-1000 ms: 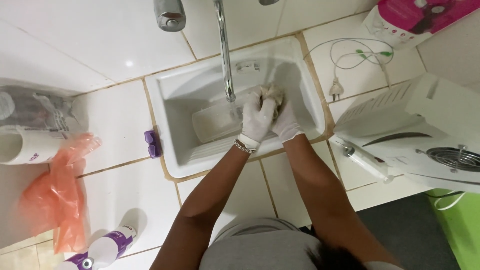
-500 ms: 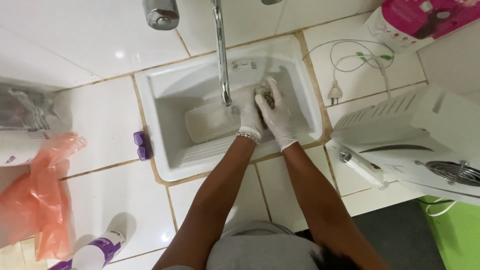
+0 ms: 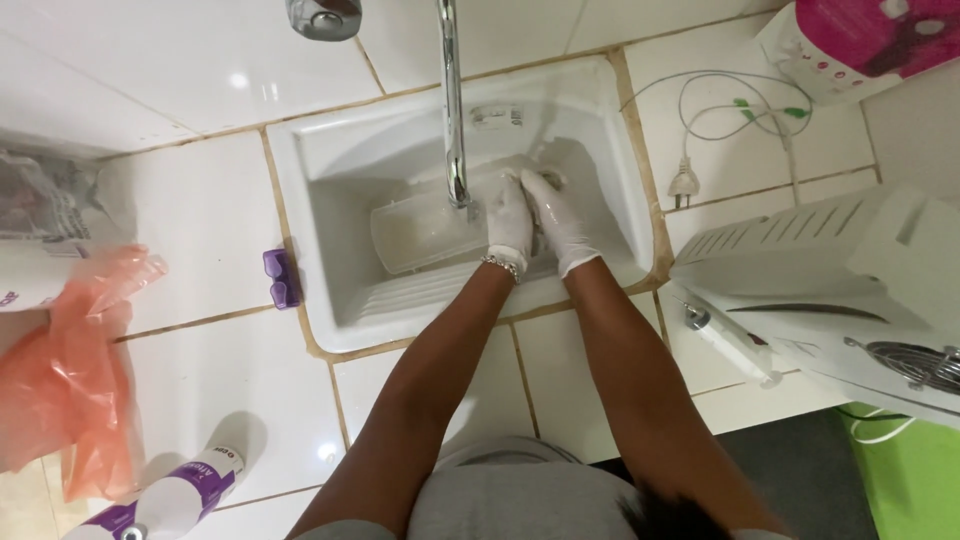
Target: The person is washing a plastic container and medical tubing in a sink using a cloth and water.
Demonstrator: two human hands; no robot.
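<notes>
Small brownish item rubbed betw. two gloved hands in sink, right-rear part of basin, just right of tap spout.

Item (image 3: pixel 545 183) mostly hidden; left hand (image 3: pixel 510 222) and right hand (image 3: pixel 562 225) fingers (image 3: pixel 540 185) pressed together around it, pinching it betw. them. Risk: wet gloves slip, item drops into sink (image 3: pixel 320 200) beside white tray (image 3: pixel 420 235). Splash could reach plug (image 3: pixel 683 186) and cable on worktop by right rim.

Person, seen from above: thin white disposable glove on left hand (image 3: pixel 510 222) and right hand (image 3: pixel 563 225); beaded silver bracelet (image 3: pixel 501 265) at left wrist; forearms unsleeved; grey garment (image 3: pixel 520 505) at torso.
</notes>
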